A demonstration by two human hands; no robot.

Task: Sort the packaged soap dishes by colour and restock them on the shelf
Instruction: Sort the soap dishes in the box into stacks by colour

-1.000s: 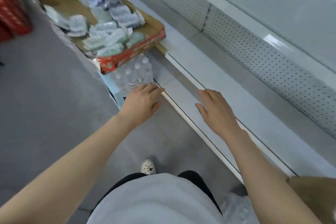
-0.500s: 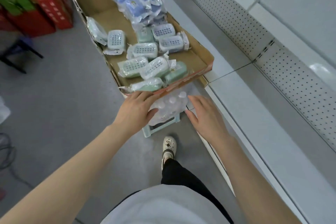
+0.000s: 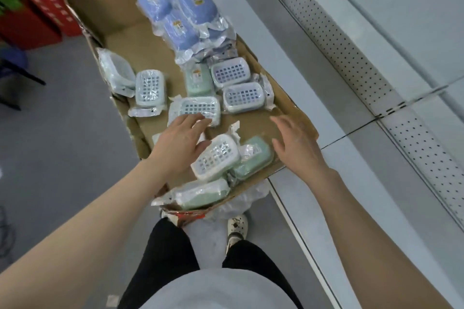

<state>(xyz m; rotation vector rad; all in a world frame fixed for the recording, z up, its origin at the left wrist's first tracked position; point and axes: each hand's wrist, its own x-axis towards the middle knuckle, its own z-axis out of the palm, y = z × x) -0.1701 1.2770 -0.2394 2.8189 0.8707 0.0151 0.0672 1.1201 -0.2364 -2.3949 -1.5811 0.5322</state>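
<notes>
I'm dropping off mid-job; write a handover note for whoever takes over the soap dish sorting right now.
Left hand: open, fingers stretched over a wrapped dish in the cardboard box; holds nothing.
Right hand: open, over the box's right edge; holds nothing.
Things: blue dishes piled at the box's far end; green dishes and grate-up dishes lie mixed at the near end.
Done: the blue ones look grouped. No dish shows on the shelf.
Left: sort the near ones by colour, then restock all.

Grey floor (image 3: 50, 158), red cartons (image 3: 42, 7) stacked far left, a dark-legged stool (image 3: 15, 63) nearby.
</notes>
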